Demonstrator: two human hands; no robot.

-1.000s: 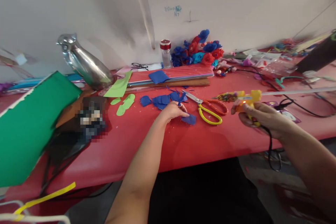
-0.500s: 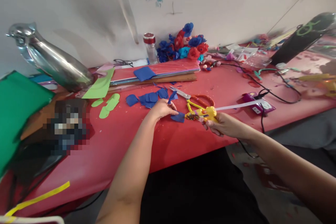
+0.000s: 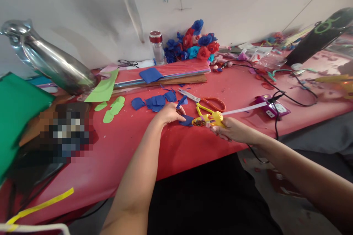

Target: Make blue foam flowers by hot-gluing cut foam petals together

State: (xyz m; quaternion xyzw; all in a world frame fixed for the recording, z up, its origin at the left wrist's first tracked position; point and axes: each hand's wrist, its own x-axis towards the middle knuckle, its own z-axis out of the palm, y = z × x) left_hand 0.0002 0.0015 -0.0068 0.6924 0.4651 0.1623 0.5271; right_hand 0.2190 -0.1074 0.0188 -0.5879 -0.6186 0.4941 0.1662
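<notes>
My right hand (image 3: 227,129) is wrapped round a yellow hot glue gun (image 3: 213,118), with a long whitish glue stick (image 3: 245,109) out of its back end. Its nozzle is at the edge of a dark blue paper petal (image 3: 186,120). The petal's other side is pinched by my left hand (image 3: 170,114), just above the red table. Behind my left hand lie several cut blue petals (image 3: 157,101), one of them standing up near my fingers. Scissors (image 3: 205,103) with red and yellow handles lie half open behind the glue gun.
Light green paper pieces (image 3: 113,108), a steel jug (image 3: 52,58) and a green sheet (image 3: 20,117) are on the left. Behind are stacked sheets (image 3: 176,77), a glass bottle (image 3: 157,49) and paper roses (image 3: 193,46). A purple power socket (image 3: 271,107) with cables stands right.
The glue gun has shifted slightly left, its nozzle now over the petal's edge. My left hand keeps its pinch on the petal. The whole view has moved a little.
</notes>
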